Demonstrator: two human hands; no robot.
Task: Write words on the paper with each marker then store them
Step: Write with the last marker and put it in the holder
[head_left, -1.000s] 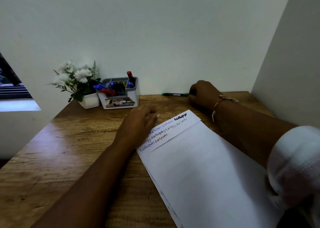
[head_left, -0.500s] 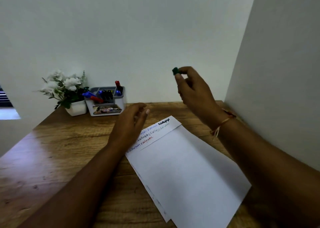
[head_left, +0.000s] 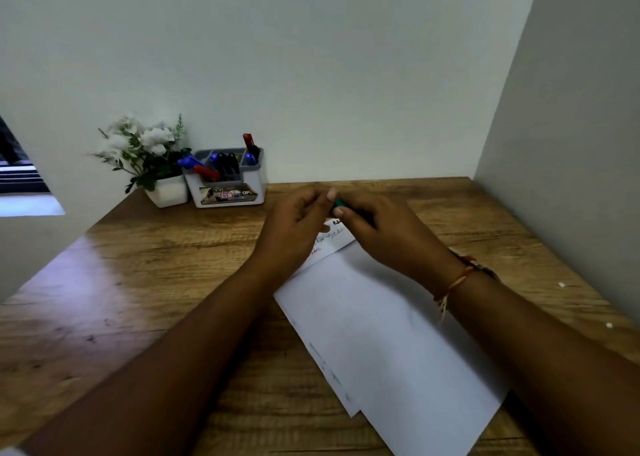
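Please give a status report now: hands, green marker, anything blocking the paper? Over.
Status: right hand holds green marker, left hand pinches its end. Marker over top of paper, not yet writing. Only the hands lie over the paper.

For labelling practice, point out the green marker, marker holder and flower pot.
green marker [head_left: 338, 203]: head view, exposed barrel.
marker holder [head_left: 262, 185]: head view, white wall.
flower pot [head_left: 169, 192]: head view, front face.

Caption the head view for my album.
Left hand and right hand hold a green marker over the written paper.
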